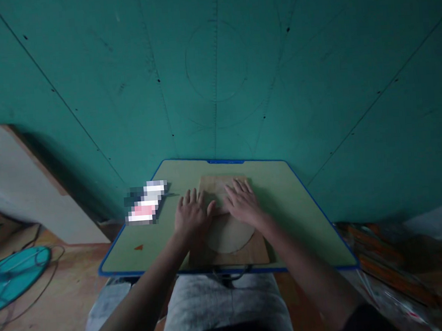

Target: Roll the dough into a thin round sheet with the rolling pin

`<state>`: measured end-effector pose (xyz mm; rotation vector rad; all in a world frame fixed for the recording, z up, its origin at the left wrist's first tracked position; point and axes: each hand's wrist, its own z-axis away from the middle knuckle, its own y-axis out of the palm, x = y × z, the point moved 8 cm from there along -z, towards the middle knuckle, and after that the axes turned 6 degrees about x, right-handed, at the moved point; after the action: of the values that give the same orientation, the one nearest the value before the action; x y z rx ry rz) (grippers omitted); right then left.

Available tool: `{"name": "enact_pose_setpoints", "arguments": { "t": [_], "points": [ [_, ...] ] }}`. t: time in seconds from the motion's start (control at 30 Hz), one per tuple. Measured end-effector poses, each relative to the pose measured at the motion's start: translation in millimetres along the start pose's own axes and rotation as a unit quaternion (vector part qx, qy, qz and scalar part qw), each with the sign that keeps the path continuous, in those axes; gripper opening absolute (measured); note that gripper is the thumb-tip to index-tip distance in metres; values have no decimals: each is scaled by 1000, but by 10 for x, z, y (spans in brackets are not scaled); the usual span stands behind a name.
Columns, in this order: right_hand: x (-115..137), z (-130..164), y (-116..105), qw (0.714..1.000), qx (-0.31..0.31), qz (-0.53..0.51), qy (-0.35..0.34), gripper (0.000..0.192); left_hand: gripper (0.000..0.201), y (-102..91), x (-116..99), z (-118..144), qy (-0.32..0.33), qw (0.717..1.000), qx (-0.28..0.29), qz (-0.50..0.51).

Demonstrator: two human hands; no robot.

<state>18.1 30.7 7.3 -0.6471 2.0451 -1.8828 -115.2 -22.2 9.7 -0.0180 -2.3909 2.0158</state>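
Teal wall panels [313,78] w/ faint drawn circle and seam lines filled the upper view; below sat a small green desk board [307,215] w/ blue rim, resting across the person's lap over grey cloth [223,306]. Centred on it lay a brown cardboard sheet [257,251], and on that a paler, round-edged paper piece [228,238], curved edge toward the person. Left hand [189,215] lay flat, fingers spread and extended, palm down on the sheet's left part, thumb reaching toward the middle. Right hand [242,204] likewise flat and open, palm down, on the upper-right part of the paper. Neither hand gripped anything; both pressed downward. Judgement: the spread-finger posture looked meant to pin the layers flat, or smooth a crease running betw. the two thumbs, though the crease itself was too dim to confirm. Sheet sat near the desk's near edge, prob. for reach. Left of the hands, apart from them, lay a small blurred white-pink item [146,202]; identity not readable. A tiny orange-red mark [138,247] sat on the desk's front-left area. Floor at left held a teal round object [14,273] w/ cables; clutter at right, indistinct.
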Motion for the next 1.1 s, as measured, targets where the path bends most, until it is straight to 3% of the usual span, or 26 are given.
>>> {"name": "enact_pose_setpoints", "arguments": {
  "t": [0.23, 0.43, 0.57, 0.67, 0.8, 0.9, 1.1],
  "points": [
    [127, 985, -73, 990, -71, -69, -98, 41, 35, -107, -220, 786, 113, 992, -50, 30],
    [150, 1269, -159, 985, -105, -104, -95, 30, 35, -162, -221, 1047, 134, 985, -64, 86],
    [137, 1227, -137, 990, -90, -96, -41, 23, 34, -158, -332, 1189, 149, 983, -62, 88],
    [158, 1184, -111, 995, -81, -57, -19, 32, 39, -162, -433, 1262, 145, 985, -82, 53],
    [211, 1067, -89, 997, -63, -14, -31, 44, 59, -164, -508, 1246, 138, 985, -102, 30],
    [205, 846, -65, 999, -36, -3, -32, 47, 68, -114, -433, 1066, 112, 990, -70, 41],
    [170, 135, 36, 999, 41, -18, -31, 49, 72, -3, -126, 459, 68, 996, 13, 50]
  ]
}}
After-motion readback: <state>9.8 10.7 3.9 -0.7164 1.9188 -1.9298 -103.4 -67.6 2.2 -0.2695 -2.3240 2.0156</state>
